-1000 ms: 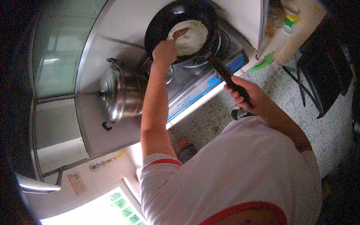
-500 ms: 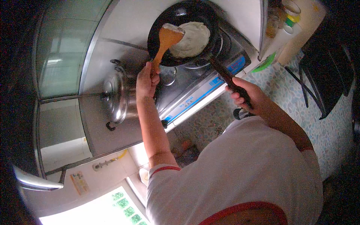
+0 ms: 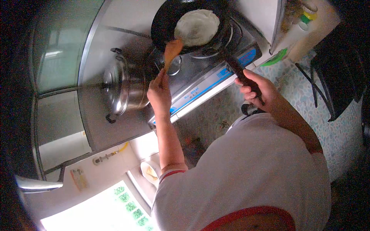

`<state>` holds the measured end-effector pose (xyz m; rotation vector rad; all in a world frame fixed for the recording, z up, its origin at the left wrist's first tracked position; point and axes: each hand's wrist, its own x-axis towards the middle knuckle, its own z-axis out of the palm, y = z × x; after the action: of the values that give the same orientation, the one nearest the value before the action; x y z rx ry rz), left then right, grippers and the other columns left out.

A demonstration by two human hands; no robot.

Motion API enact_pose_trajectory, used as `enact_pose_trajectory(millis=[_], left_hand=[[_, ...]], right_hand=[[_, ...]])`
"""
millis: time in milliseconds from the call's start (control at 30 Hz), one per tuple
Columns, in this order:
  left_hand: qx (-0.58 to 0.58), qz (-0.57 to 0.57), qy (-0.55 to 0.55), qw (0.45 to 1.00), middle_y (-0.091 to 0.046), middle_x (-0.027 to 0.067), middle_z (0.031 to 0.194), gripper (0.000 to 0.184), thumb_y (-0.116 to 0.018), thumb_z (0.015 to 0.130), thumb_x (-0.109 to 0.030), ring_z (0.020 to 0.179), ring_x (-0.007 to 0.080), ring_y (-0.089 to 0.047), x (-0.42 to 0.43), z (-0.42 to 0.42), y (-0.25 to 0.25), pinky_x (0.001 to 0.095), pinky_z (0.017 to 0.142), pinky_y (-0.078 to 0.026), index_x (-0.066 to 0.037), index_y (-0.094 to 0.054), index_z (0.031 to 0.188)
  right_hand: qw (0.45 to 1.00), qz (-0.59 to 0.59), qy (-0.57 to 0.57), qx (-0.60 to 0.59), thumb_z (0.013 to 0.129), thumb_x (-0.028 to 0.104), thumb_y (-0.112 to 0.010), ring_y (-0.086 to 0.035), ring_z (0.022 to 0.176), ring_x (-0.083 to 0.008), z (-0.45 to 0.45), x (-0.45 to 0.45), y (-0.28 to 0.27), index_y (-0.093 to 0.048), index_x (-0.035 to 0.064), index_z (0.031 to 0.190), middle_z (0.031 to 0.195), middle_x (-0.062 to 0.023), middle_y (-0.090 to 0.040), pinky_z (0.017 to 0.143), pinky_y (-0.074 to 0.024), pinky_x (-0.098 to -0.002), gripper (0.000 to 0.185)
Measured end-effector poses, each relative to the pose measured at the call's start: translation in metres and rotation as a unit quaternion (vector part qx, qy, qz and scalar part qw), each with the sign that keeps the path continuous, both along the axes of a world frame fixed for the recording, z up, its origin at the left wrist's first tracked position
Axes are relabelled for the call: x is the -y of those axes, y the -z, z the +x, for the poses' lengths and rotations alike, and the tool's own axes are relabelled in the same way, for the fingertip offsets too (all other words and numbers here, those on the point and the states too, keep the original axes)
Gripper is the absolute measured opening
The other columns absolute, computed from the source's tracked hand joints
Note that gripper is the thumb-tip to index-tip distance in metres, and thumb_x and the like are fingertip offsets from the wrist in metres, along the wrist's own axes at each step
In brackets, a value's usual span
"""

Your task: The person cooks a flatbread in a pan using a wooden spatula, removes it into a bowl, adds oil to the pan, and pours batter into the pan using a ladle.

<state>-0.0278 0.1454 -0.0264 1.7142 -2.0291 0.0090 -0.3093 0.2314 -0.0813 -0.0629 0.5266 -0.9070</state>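
Observation:
My left hand is closed around the handle of a wooden spatula. The spatula's blade is over the near rim of a black frying pan, just beside a pale, round pancake. Whether blade and pancake touch, I cannot tell. The pancake lies flat in the pan. My right hand has its fingers wrapped round the pan's long dark handle. Beneath the pan is a gas stove with a blue-marked front panel.
Left of the stove stands a lidded steel pot with black handles. A white bowl is lower down, near my left sleeve. Jars and a cup sit at the upper right, and a black folding chair stands on the patterned floor.
The spatula has moved down from over the pancake to the pan's near edge, my left hand lowering with it. My right hand keeps its grip on the handle.

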Motion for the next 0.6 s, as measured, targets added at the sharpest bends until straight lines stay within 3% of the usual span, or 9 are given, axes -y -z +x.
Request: enact_pose_trajectory(millis=[33, 267, 400, 433, 500, 567, 600], left_hand=[[-0.004, -0.031, 0.012, 0.999, -0.058, 0.0177, 0.082, 0.022, -0.057, 0.077, -0.017, 0.067, 0.0261, -0.058, -0.005, 0.002, 0.0, 0.0307, 0.058, -0.045, -0.008, -0.061, 0.096], [0.019, -0.012, 0.044, 0.999, -0.06, 0.0152, 0.08, 0.02, -0.057, 0.077, -0.014, 0.069, 0.0236, -0.059, -0.026, 0.025, -0.024, 0.0304, 0.059, -0.046, -0.006, -0.061, 0.095], [-0.009, 0.047, 0.004, 0.999, -0.061, 0.0138, 0.08, 0.02, -0.055, 0.078, -0.014, 0.068, 0.0181, -0.059, -0.026, 0.041, -0.032, 0.0291, 0.06, -0.045, -0.006, -0.061, 0.096], [-0.03, 0.011, 0.022, 0.999, -0.062, 0.0132, 0.079, 0.02, -0.054, 0.08, -0.016, 0.069, 0.0146, -0.058, -0.022, 0.037, -0.034, 0.0276, 0.06, -0.044, -0.007, -0.061, 0.097], [0.097, 0.002, 0.026, 0.995, -0.062, 0.0134, 0.08, 0.021, -0.053, 0.081, -0.018, 0.069, 0.0137, -0.058, 0.001, 0.033, -0.039, 0.027, 0.06, -0.044, -0.008, -0.061, 0.097], [-0.035, 0.019, 0.02, 0.999, -0.061, 0.0152, 0.082, 0.023, -0.051, 0.082, -0.022, 0.069, 0.0155, -0.059, 0.008, 0.008, -0.055, 0.028, 0.06, -0.044, -0.008, -0.06, 0.098], [-0.022, 0.011, 0.024, 0.999, -0.061, 0.0157, 0.082, 0.023, -0.051, 0.082, -0.023, 0.069, 0.0176, -0.059, 0.015, 0.004, -0.057, 0.0288, 0.06, -0.044, -0.009, -0.06, 0.098]], right_hand=[[1.0, 0.001, 0.001, 0.028, 0.085, 0.032, -0.045, -0.036, 0.047, -0.0034, -0.002, -0.003, -0.008, -0.048, 0.0001, 0.09, 0.064, 0.0003, -0.043, 0.038, -0.0303, -0.0144, 0.032], [0.999, 0.021, -0.021, 0.036, 0.084, 0.035, -0.046, -0.034, 0.042, -0.0032, -0.002, 0.0, -0.008, -0.048, 0.0031, 0.089, 0.056, 0.0024, -0.039, 0.036, -0.0275, -0.0141, 0.033], [0.999, 0.036, -0.014, 0.029, 0.084, 0.037, -0.045, -0.034, 0.04, -0.0034, -0.002, 0.0, -0.01, -0.049, 0.0052, 0.09, 0.056, 0.0032, -0.041, 0.035, -0.0266, -0.0145, 0.032], [0.999, 0.043, -0.014, 0.025, 0.084, 0.037, -0.045, -0.034, 0.04, -0.0034, -0.002, 0.0, -0.012, -0.049, 0.0056, 0.09, 0.056, 0.0032, -0.041, 0.035, -0.0263, -0.0147, 0.032], [0.999, 0.039, -0.018, 0.018, 0.084, 0.038, -0.045, -0.035, 0.04, -0.0034, -0.002, 0.0, -0.01, -0.05, 0.0063, 0.09, 0.056, 0.0035, -0.042, 0.034, -0.0258, -0.0151, 0.032], [0.999, 0.018, -0.025, 0.011, 0.084, 0.038, -0.044, -0.035, 0.04, -0.0035, -0.002, -0.001, -0.002, -0.05, 0.0067, 0.091, 0.056, 0.0038, -0.042, 0.034, -0.0254, -0.0154, 0.033], [0.999, 0.022, -0.025, 0.006, 0.084, 0.038, -0.044, -0.035, 0.04, -0.0034, -0.002, -0.001, -0.003, -0.05, 0.0067, 0.091, 0.055, 0.0039, -0.042, 0.034, -0.0253, -0.0154, 0.033]])
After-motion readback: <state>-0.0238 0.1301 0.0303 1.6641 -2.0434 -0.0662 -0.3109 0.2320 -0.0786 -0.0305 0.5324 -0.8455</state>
